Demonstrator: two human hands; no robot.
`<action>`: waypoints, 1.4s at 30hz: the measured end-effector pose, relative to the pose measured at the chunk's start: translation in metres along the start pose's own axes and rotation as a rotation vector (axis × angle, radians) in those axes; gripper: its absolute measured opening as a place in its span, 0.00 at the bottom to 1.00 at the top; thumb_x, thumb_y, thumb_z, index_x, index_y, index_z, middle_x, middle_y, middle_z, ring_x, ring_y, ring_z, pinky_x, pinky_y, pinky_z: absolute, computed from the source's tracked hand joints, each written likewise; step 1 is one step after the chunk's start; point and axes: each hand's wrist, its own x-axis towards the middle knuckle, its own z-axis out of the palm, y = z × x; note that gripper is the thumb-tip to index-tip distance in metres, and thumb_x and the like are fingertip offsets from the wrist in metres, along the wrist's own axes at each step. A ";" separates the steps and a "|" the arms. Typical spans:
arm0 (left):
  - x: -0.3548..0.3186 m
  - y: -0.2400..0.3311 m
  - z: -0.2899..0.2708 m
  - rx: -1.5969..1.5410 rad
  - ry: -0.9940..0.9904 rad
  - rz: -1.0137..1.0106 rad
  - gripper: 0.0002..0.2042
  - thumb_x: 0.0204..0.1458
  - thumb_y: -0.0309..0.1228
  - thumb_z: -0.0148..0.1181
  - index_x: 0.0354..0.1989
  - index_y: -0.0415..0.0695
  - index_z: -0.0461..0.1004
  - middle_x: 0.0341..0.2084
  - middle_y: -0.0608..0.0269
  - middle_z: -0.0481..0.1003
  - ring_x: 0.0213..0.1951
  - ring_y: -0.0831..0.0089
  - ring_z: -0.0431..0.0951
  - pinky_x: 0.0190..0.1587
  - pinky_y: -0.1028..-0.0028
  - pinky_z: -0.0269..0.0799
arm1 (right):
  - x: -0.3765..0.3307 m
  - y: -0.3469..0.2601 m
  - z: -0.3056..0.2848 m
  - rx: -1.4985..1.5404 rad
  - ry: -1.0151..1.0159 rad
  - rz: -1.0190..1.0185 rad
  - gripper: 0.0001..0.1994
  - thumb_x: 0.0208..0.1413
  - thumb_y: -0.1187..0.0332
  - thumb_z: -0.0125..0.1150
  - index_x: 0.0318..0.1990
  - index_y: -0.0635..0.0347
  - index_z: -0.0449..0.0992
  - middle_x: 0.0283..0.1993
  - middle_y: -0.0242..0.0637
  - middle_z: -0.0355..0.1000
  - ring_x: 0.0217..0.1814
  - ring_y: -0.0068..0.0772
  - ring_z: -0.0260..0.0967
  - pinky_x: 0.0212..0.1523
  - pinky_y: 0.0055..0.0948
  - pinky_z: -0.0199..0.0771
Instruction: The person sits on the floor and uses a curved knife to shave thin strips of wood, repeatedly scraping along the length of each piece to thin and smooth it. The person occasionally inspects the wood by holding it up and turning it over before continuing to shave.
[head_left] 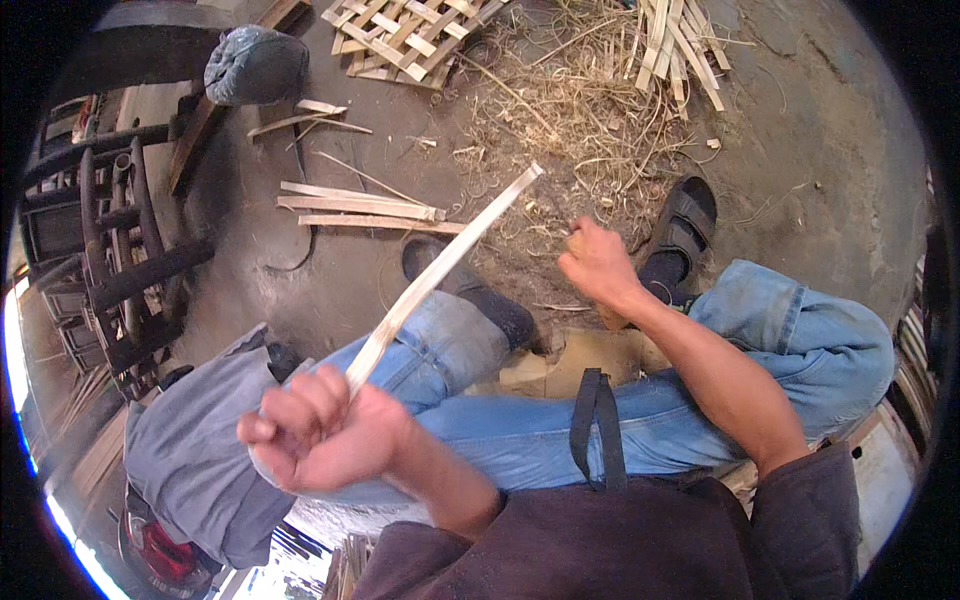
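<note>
Many shavings cover the floor beyond the pale strip; left hand grips it, right hand fingers unclear.

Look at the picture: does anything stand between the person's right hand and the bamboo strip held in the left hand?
Nothing visible does. The left hand grips the bamboo strip at its lower end; the strip slants up over the knee. The right hand is beside its upper part, apart from it, with only floor and shavings seen beyond the gap.
</note>
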 end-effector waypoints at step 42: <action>-0.113 0.003 0.017 0.209 -0.283 -1.440 0.30 0.58 0.51 0.53 0.57 0.37 0.62 0.35 0.63 0.70 0.34 0.75 0.73 0.33 0.78 0.71 | -0.013 -0.078 -0.044 0.884 0.108 0.067 0.21 0.44 0.68 0.67 0.45 0.72 0.71 0.34 0.41 0.75 0.34 0.30 0.73 0.39 0.32 0.74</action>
